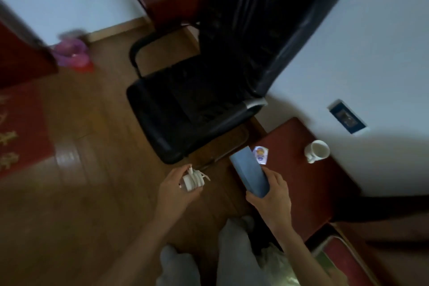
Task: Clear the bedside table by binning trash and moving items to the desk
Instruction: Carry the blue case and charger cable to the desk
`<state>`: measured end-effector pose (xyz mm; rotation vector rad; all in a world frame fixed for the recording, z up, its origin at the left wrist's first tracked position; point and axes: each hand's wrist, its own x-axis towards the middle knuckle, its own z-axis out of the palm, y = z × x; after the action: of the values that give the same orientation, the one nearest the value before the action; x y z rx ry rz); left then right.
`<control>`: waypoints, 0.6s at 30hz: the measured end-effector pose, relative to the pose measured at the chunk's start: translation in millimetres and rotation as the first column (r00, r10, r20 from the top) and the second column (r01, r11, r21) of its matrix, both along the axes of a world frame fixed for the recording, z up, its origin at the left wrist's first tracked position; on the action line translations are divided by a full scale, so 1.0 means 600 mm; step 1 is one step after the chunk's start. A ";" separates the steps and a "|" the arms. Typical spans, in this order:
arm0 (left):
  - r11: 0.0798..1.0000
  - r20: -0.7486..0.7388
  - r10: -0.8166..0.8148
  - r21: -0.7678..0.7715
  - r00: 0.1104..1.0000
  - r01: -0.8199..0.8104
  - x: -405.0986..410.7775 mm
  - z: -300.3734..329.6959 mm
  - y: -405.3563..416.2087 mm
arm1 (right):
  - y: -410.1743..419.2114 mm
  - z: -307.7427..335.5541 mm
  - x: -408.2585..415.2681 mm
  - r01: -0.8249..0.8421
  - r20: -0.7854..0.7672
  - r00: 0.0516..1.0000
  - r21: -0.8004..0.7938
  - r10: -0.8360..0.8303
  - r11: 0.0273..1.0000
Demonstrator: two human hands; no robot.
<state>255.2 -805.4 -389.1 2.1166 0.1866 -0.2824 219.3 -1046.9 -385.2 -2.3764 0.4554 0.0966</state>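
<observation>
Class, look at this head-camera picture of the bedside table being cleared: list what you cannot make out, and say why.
- Small packet on the bedside table: print too small; blue box overlaps it.
- White charger: partly hidden by the left hand.
- Pink items on the floor: blurred.
- Desk: not identifiable.

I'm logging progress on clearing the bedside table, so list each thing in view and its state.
Left hand: closed around white charger.
White charger: held, cable wound round it.
Right hand: gripping blue box.
Blue box: held, tilted, above table edge.
White mug: upright on bedside table.
Small packet: lying on table.
Black chair: seat bare.
</observation>
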 end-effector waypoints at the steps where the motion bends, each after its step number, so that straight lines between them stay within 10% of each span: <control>1: 0.999 0.005 0.034 -0.031 0.999 -0.034 -0.020 0.010 0.040 | 0.038 0.009 -0.005 -0.036 0.008 0.999 -0.001 0.036 0.999; 18: 0.905 0.278 0.425 -0.143 0.861 -0.401 -0.145 0.177 0.553 | 0.549 0.137 0.038 -0.474 0.139 0.864 -0.096 0.483 0.875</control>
<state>168.0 -473.9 -282.7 1.9502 0.4325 0.2881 242.0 -717.6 -303.0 -2.4824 -0.2231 0.1192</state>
